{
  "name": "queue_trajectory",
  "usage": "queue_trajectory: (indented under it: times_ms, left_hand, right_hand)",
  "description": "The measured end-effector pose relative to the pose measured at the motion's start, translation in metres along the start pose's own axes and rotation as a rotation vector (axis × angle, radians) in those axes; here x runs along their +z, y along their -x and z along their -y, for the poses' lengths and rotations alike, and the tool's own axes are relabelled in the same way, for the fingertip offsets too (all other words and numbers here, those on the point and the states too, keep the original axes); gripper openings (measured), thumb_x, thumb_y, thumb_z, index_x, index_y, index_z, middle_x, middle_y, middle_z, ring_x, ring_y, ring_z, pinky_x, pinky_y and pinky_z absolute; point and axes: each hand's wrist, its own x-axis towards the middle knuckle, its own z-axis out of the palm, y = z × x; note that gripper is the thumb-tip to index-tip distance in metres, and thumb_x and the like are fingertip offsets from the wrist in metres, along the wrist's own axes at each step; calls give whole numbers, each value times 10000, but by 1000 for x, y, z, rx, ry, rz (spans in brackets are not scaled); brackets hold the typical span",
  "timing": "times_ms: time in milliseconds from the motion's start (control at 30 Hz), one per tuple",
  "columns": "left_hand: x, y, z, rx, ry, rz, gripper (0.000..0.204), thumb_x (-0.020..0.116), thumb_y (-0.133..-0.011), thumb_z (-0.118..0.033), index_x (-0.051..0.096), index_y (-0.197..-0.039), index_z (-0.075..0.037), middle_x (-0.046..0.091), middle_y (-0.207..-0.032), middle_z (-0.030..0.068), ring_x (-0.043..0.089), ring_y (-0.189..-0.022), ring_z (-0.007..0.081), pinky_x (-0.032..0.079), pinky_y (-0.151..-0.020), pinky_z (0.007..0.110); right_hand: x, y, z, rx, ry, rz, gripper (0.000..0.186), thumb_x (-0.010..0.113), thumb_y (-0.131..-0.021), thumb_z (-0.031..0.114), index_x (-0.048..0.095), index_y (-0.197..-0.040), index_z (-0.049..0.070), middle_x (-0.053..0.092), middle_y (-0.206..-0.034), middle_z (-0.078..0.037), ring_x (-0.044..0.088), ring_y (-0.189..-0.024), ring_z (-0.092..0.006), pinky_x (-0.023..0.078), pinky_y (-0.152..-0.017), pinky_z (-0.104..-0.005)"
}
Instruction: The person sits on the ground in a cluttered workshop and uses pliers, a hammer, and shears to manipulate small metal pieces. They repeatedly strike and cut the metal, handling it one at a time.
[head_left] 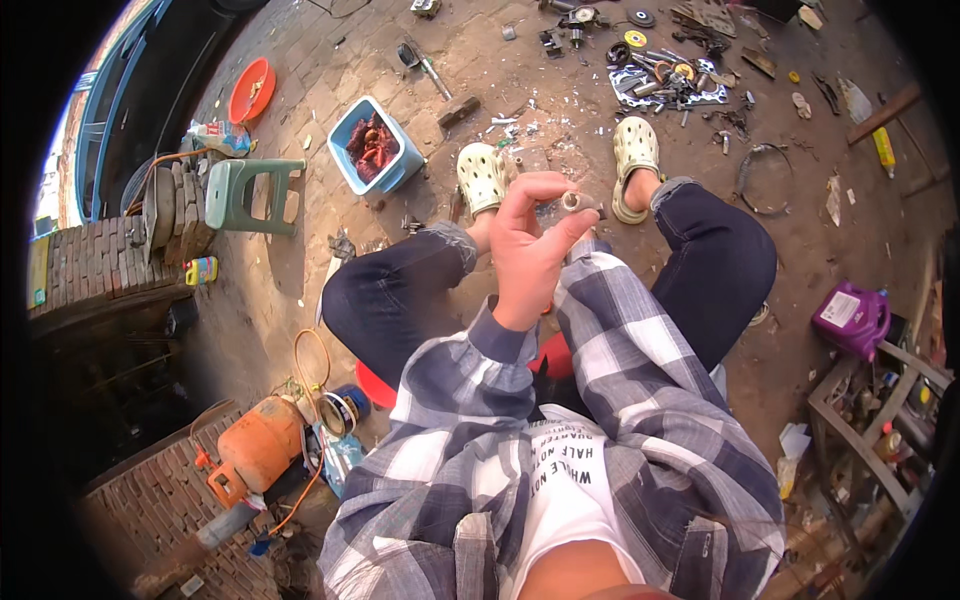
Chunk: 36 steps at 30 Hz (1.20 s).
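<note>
My left hand (528,258) is raised between my knees. Its thumb and index finger pinch a small hollow metal piece (572,201), whose round open end faces up. Behind it, my right hand (588,236) is mostly hidden; only a sliver shows past the checked sleeve's end, so its fingers cannot be made out. Small pale scraps (515,128) litter the ground beyond my hands, between my cream clogs (483,178).
A light-blue tub (408,170) holding dark red contents stands front left, beside a long-handled hammer (458,110) and a green stool (235,195). Metal parts (665,80) lie at far right. An orange gas cylinder (262,440) is near left; a purple jug (852,318) stands right.
</note>
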Motion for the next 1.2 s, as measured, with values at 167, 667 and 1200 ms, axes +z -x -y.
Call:
queue_trajectory:
  times_ms: [167, 667, 1200]
  left_hand:
    - [-11, 34, -29, -582, 931, 58, 158, 649, -871, -142, 582, -990, -61, 591, -917, 30, 556, -927, 160, 436, -859, 288]
    - [-57, 14, 98, -637, 503, -248, 201, 656, -853, -138, 601, -1030, -60, 633, -920, 3, 547, -769, 100, 443, -722, 225]
    - [-131, -38, 317, -289, -970, -480, 237, 756, -682, -132, 621, -876, -139, 593, -852, 8, 520, -934, 241, 396, -851, 386]
  right_hand:
    - [-18, 18, -19, 21, 63, 41, 469, 449, -945, 453, 437, -724, 40, 410, -560, -42, 399, -411, -141, 355, -358, -297]
    - [-69, 8, -38, 27, 205, 1, 463, 488, -931, 447, 447, -714, 39, 415, -562, -41, 399, -416, -134, 356, -362, -289]
    - [-76, 58, -14, 148, 525, -67, 416, 547, -913, 461, 437, -767, 86, 331, -558, 44, 308, -444, -71, 264, -401, -232]
